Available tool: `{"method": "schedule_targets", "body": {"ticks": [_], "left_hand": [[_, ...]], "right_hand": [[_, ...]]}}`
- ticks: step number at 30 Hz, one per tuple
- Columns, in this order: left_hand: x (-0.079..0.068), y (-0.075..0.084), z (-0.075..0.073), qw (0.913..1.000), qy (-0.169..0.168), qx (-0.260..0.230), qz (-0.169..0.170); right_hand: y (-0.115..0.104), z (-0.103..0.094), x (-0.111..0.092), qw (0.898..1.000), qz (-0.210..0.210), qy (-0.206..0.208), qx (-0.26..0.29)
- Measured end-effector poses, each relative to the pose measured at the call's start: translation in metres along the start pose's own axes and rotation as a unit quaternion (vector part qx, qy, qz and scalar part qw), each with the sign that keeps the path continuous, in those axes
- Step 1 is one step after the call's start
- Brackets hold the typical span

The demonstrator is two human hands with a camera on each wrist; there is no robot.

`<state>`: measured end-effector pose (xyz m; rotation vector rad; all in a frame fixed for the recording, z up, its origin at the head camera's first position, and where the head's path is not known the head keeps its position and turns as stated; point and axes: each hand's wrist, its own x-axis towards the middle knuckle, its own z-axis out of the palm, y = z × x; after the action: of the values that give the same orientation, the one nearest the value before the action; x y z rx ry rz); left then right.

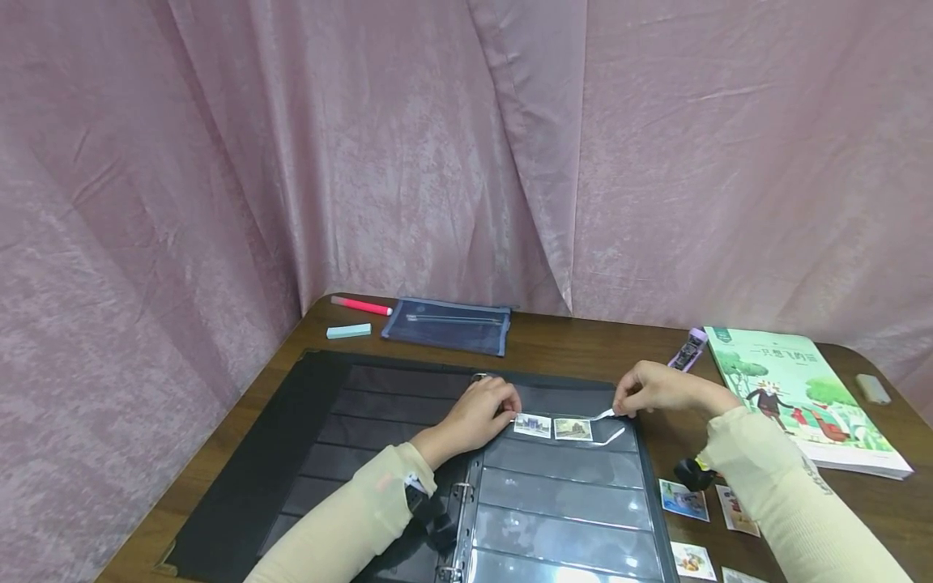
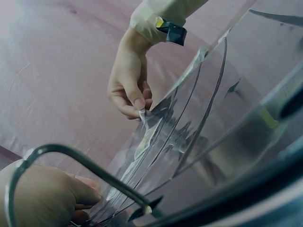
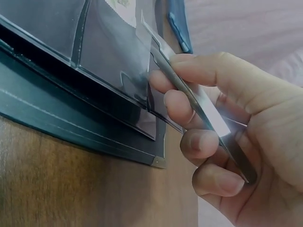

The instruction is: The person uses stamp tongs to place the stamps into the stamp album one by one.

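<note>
Currently, the right hand [image 1: 659,389] clamps tweezers [image 3: 203,111] in its fingers, right of two stamps [image 1: 573,429] in an album [image 1: 564,492]. Left of them rests the left hand [image 1: 474,413], its fingers' grip unclear.

Two hands are counted near the centre of the head view: one left hand [image 1: 474,414] and one right hand [image 1: 674,389]. One pair of tweezers [image 3: 201,111] is held. Six stamps are seen: two pocketed stamps [image 1: 532,426] at lower centre and four loose stamps [image 1: 683,500] at lower right, one of them cut off by the bottom edge. One album [image 1: 226,486] is shown across the lower half, with three metal rings [image 1: 463,491] visible. One pouch [image 1: 446,328], one red pen [image 1: 360,305] and one light-blue block [image 1: 348,331] are placed left of centre; one book [image 1: 809,405], one purple case [image 1: 688,350] and one pale block [image 1: 873,389] at right.
</note>
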<state>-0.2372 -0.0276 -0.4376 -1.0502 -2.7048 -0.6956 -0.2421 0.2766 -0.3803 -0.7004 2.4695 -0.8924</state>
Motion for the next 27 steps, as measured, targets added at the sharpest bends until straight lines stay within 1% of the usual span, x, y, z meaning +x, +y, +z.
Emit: {"method": "schedule_targets", "body": {"ticks": [6,12,21,27], "left_hand": [[0.000,0.001,0.000,1.0000,0.001,-0.002,0.001],[0.000,-0.001,0.001,1.0000,0.001,0.002,0.005],[0.000,-0.003,0.003,0.9995,0.019,0.001,0.024],[-0.001,-0.003,0.003,0.9997,0.016,-0.005,0.018]], "right_hand": [[-0.003,-0.005,-0.006,1.000,0.010,0.015,-0.016],[-0.005,-0.010,-0.013,0.999,0.018,0.024,-0.016],[-0.009,-0.022,-0.030,0.999,0.005,0.040,-0.025],[-0.014,-0.027,-0.040,0.999,-0.005,0.042,-0.023]]}}
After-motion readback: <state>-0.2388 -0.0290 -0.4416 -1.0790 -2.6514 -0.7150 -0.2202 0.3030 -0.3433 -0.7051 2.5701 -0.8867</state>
